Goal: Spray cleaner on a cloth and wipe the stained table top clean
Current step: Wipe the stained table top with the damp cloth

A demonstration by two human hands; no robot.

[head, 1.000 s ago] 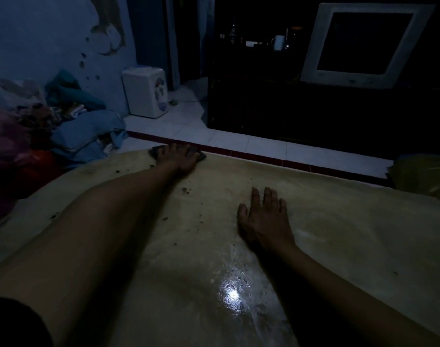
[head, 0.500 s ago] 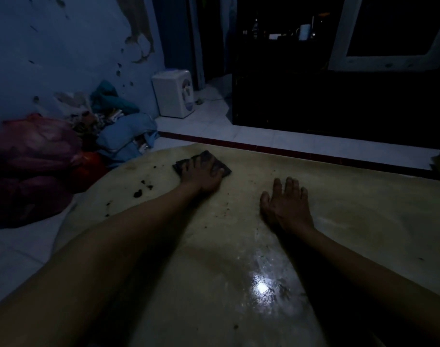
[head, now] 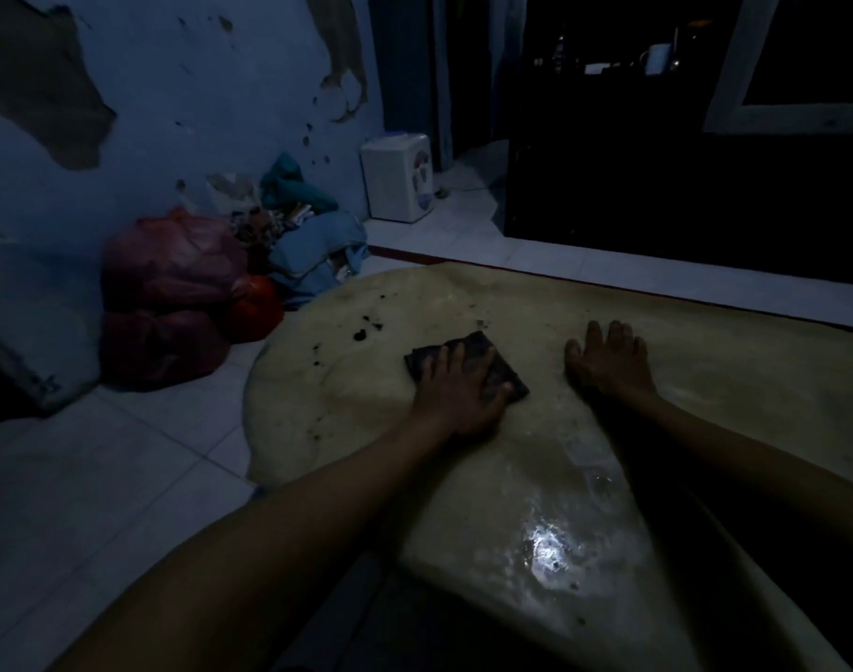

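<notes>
Pressing down flat, the left hand [head: 456, 395] lay on the dark cloth [head: 468, 368], fingers spread a little over it. The cloth sat near the middle of the table top [head: 705, 380], its long side running up-left to down-right. Dark spots [head: 361, 332] lay up and left of the fingers, closest to that hand. The right hand [head: 609, 363] rested flat beside the cloth, fingers straight and close together, holding nothing.

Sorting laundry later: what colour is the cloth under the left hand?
Dark grey-brown folded cloth, seen from the head camera.
</notes>
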